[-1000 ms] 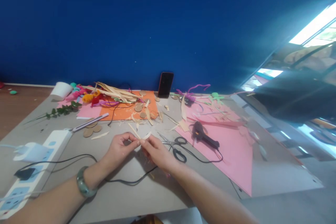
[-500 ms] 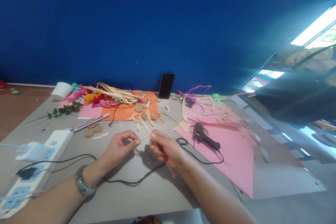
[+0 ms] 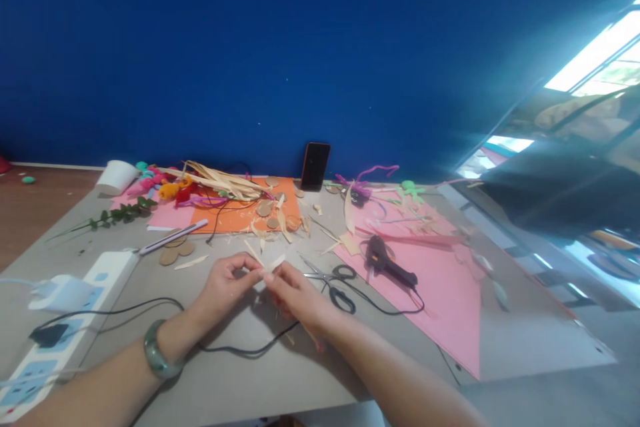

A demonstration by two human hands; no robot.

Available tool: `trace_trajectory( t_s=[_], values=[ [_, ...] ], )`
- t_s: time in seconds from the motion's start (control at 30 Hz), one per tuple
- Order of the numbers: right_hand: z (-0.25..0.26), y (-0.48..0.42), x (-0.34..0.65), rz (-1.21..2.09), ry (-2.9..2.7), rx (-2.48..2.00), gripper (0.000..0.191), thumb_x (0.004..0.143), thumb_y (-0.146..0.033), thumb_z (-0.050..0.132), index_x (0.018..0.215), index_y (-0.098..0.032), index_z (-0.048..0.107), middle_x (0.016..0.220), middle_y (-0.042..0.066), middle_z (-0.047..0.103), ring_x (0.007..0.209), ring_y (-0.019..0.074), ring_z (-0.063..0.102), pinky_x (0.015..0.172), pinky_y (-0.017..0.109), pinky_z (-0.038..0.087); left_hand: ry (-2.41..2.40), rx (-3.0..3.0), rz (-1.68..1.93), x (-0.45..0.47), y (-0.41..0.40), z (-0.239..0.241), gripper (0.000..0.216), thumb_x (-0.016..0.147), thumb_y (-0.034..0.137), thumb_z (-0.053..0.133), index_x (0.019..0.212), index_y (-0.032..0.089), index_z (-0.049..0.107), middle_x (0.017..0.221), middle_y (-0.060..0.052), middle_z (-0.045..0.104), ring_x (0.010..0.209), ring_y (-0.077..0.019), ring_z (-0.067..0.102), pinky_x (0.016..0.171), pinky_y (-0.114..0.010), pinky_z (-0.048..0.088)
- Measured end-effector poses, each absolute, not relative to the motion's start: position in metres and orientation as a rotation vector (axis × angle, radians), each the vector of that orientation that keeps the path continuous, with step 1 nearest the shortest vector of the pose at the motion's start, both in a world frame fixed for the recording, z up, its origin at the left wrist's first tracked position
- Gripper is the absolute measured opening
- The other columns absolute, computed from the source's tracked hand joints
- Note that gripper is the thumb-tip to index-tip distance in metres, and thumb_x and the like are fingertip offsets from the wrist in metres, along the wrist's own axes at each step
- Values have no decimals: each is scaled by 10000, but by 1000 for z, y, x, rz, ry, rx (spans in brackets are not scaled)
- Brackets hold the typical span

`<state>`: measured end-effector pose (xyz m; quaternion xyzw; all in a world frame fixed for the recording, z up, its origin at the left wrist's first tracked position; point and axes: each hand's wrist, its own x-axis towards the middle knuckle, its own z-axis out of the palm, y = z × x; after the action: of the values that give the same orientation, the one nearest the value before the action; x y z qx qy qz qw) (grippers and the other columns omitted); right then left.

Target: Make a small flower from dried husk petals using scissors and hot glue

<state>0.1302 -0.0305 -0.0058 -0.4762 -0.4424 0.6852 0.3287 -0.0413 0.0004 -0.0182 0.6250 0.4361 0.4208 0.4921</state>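
Note:
My left hand (image 3: 227,283) and my right hand (image 3: 293,293) meet above the grey table (image 3: 240,373), fingertips pinched together on a thin pale straw strip (image 3: 273,262) that sticks up and to the right between them. My left wrist wears a green bangle (image 3: 156,355). Black-handled scissors (image 3: 334,283) lie just right of my right hand. A black cable (image 3: 235,349) runs under both hands.
A black glue gun (image 3: 385,258) lies on pink paper (image 3: 445,293). Orange paper (image 3: 250,210) holds straw strips and cardboard discs. A phone (image 3: 315,165) leans on the blue wall. A white power strip (image 3: 60,313) and pen (image 3: 173,236) sit at left.
Half a second ago my right hand had drawn away to the right, covering the scissors; now it is back against my left hand, both pinching the strip.

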Motion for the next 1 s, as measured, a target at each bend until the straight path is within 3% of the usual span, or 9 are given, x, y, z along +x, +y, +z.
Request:
trace_trajectory(
  t_s=[0.57, 0.77, 0.9, 1.0],
  values=[
    [27, -20, 153, 1961, -873, -1073, 396, 767, -509, 633, 699, -209, 384, 477, -103, 417, 356, 18, 122, 353, 157, 72, 1066, 1580, 1044, -47, 5, -8, 178, 739, 330, 682, 675, 165, 660, 696, -28, 649, 698, -160, 581, 686, -268, 449],
    [34, -7, 176, 1489, -1057, -1196, 405, 794, -555, 561, 674, -215, 375, 509, -82, 392, 389, 47, 167, 389, 197, 111, 1346, 1455, 1062, -52, 15, -10, 215, 699, 372, 684, 665, 160, 667, 625, -21, 647, 578, -149, 557, 561, -260, 427],
    [27, -4, 176, 942, -1649, -1416, 371, 774, -427, 632, 615, -204, 383, 540, -61, 371, 501, 89, 319, 489, 227, 239, 1512, 1643, 1026, -58, 25, -24, 212, 740, 361, 628, 671, 170, 687, 678, -40, 686, 663, -187, 595, 632, -294, 432],
    [19, -2, 170, 752, -1960, -1483, 282, 781, -327, 624, 614, -194, 440, 546, -53, 396, 530, 102, 352, 540, 239, 261, 1574, 1848, 986, -62, 30, -28, 211, 763, 347, 598, 671, 189, 703, 730, -48, 705, 733, -207, 604, 669, -308, 413]
  ],
)
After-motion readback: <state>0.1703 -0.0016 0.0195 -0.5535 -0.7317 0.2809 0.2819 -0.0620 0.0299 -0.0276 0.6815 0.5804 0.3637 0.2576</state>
